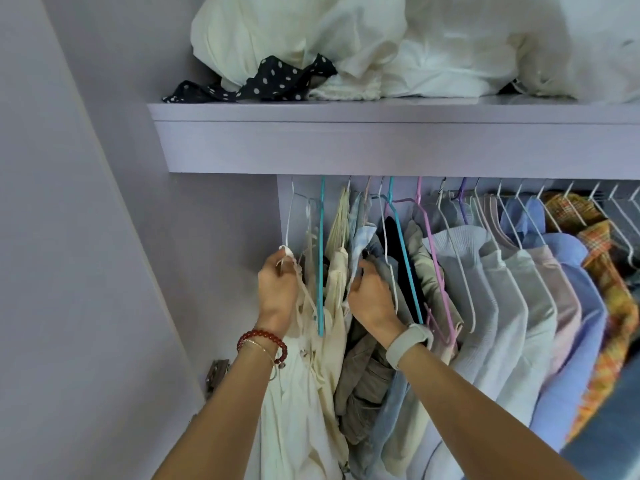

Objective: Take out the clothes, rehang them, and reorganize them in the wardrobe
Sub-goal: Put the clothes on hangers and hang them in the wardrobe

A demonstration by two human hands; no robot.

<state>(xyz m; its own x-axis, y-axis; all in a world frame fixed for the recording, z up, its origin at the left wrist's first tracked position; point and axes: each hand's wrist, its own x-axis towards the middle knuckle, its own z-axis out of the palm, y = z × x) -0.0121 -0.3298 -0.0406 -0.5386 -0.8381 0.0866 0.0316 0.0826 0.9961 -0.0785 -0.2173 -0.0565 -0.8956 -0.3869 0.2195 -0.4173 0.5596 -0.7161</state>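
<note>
A packed row of clothes hangs on the rail under the wardrobe shelf (346, 140). My left hand (277, 289) pinches the thin white strap of a cream garment (298, 393) at the far left end, on a white hanger (291, 216). Just right of a teal hanger (321, 254), my right hand (372, 296) grips the shoulder of a grey-blue garment (384, 268). An olive-brown garment (363, 375) sags below it. White, pink and blue shirts (519, 289) hang further right, with an orange plaid shirt (602, 271) at the far end.
Crumpled white bedding (346, 39) and a black polka-dot cloth (270, 81) lie on the shelf above. The lilac wardrobe side wall (86, 237) stands close on the left, with a metal hinge (216, 372) low down. Hangers sit tightly together along the rail.
</note>
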